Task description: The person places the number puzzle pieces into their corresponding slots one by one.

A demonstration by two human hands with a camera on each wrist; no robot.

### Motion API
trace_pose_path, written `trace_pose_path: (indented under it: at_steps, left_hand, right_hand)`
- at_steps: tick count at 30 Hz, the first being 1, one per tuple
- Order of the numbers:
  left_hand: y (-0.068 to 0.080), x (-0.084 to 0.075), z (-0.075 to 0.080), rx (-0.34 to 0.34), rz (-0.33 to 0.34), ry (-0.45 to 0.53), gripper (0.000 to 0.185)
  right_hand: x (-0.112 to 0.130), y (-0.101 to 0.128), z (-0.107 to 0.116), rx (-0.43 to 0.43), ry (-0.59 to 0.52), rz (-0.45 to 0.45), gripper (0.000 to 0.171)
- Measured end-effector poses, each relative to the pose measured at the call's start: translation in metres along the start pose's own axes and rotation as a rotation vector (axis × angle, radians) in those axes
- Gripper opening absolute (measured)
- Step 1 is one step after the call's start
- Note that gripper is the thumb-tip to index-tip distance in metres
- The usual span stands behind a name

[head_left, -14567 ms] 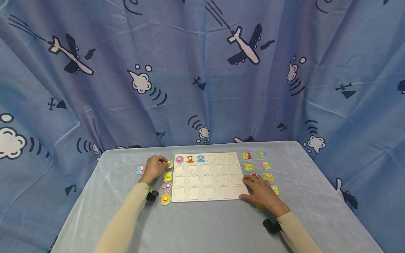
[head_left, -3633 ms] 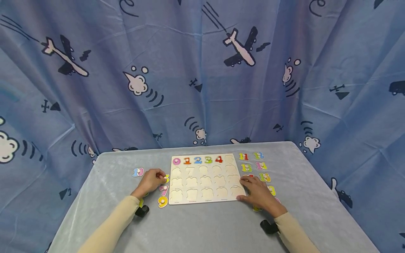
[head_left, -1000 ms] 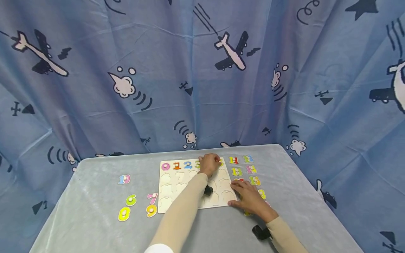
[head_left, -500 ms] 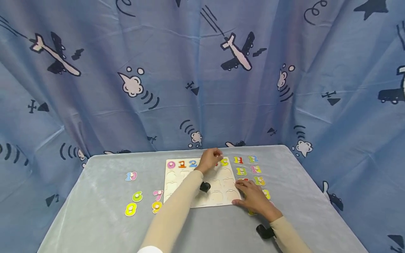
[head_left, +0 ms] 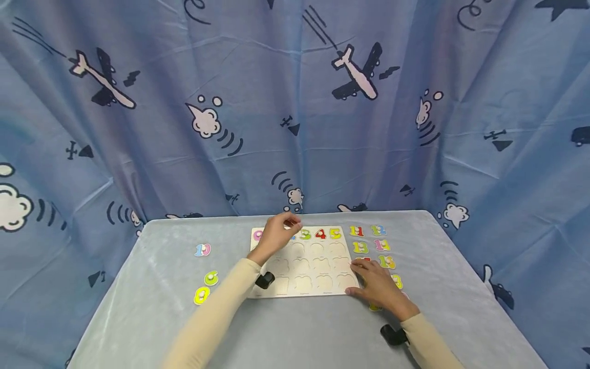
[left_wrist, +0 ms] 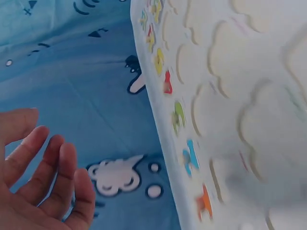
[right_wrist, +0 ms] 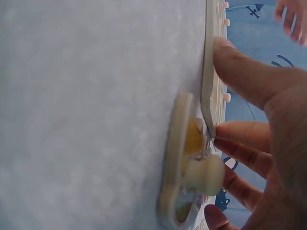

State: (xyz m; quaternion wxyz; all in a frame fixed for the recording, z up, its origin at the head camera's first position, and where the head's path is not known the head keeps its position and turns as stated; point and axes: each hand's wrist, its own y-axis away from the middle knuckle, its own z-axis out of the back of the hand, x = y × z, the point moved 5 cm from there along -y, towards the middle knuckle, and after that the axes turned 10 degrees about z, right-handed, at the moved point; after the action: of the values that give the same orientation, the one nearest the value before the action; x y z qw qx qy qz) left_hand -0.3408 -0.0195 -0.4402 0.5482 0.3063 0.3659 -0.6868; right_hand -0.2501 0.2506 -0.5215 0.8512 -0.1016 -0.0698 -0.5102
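A pale wooden number board lies on the table, its top row holding coloured number pieces. The red 4 and yellow 5 sit at the right end of that row; the 1 and most of the 2 are hidden behind my left hand. That hand hovers over the board's upper left, holding nothing; its fingers bend loosely in the left wrist view. My right hand rests at the board's lower right corner, thumb and fingertips touching the edge. Close by stands a number piece with a round peg.
Left of the board lie the 10, the green 6 and the yellow 8. Several more pieces, among them the 11 and 12, are laid out at the right, some under my right hand. A blue curtain hangs behind.
Since the oldest frame, the 3, 4 and 5 have gone into the top row. My left hand has let go of the 5 and moved left; my right hand stays at the board's edge.
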Motion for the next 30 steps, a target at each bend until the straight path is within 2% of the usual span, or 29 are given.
trace_pose_path:
  at_steps: [8,11,15,21,30]
  left_hand:
    - [0.04,0.023,0.046,-0.086,-0.022,-0.008,0.008]
    - [0.056,0.033,0.063,-0.105,-0.004,-0.026,0.01]
    - [0.075,0.05,0.082,-0.112,0.043,-0.053,0.013]
    - [0.099,0.081,0.107,-0.16,0.11,-0.088,0.015]
    - [0.129,0.135,0.128,-0.165,0.235,-0.168,0.018]
  right_hand:
    - [0.001,-0.002,0.0,0.004,-0.018,-0.006,0.076]
    - [0.001,-0.002,0.0,0.004,-0.019,-0.011,0.077]
    - [-0.001,-0.001,0.0,0.0,0.002,-0.004,0.078]
    - [-0.001,0.0,0.001,-0.024,0.001,0.01,0.078]
    - [0.0,-0.005,0.0,0.015,-0.019,-0.013,0.079]
